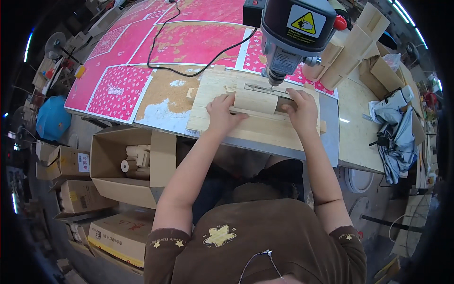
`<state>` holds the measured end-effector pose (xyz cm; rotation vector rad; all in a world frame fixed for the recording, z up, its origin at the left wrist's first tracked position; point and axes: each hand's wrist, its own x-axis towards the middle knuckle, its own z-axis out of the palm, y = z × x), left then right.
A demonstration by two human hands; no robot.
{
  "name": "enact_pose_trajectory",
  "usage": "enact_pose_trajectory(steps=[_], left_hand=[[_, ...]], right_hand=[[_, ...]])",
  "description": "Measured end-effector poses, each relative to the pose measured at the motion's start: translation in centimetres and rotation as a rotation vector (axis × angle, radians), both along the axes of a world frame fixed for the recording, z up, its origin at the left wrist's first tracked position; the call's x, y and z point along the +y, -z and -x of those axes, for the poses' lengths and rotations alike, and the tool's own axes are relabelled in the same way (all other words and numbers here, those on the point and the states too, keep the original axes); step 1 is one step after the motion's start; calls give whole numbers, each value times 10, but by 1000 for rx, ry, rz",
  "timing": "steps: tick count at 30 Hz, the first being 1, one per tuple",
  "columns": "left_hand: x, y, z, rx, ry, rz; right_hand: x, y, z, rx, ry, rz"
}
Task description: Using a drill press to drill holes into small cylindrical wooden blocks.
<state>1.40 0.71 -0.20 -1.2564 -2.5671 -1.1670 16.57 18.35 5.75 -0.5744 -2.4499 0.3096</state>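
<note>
A pale, rounded wooden piece (pixel 255 102) lies lengthwise on a plywood board (pixel 208 102) under the drill press (pixel 295 28). My left hand (pixel 223 112) grips its left end, thumb along the near side and fingers over the end. At the other end, my right hand (pixel 302 109) holds it with the thumb in front and fingers at the back. Just above the back edge of the piece is the drill chuck (pixel 276 75) with a thin bit. Whether the bit touches the wood I cannot tell. A wooden strip lies along the near side of the piece.
Stacked rounded wooden pieces (pixel 350 52) stand right of the drill press. A black cable (pixel 149 52) runs across the pink-covered table (pixel 189 42). An open cardboard box (pixel 113 161) with wooden parts sits below left. A grey-blue umbrella or cloth bundle (pixel 397 137) hangs at the right.
</note>
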Motion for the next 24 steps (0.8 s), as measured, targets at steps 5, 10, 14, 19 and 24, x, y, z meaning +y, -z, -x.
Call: enact_pose_trajectory(steps=[5,10,14,19,24], left_hand=[[-3,2,5,37,29,-14],[-2,3,4,35,20,-10],[7,0,2,38,32,-50],[-8,1,7,55,7,-52],[-5,12,12,-7,4,3]], right_hand=[[8,-18,-8,323,-212,323],[52,-116,8,912,-150,257],[128,-161,42,655,-126,357],[56,-176,44,381,-2,18],[-4,-144,-1,461,-40,142]])
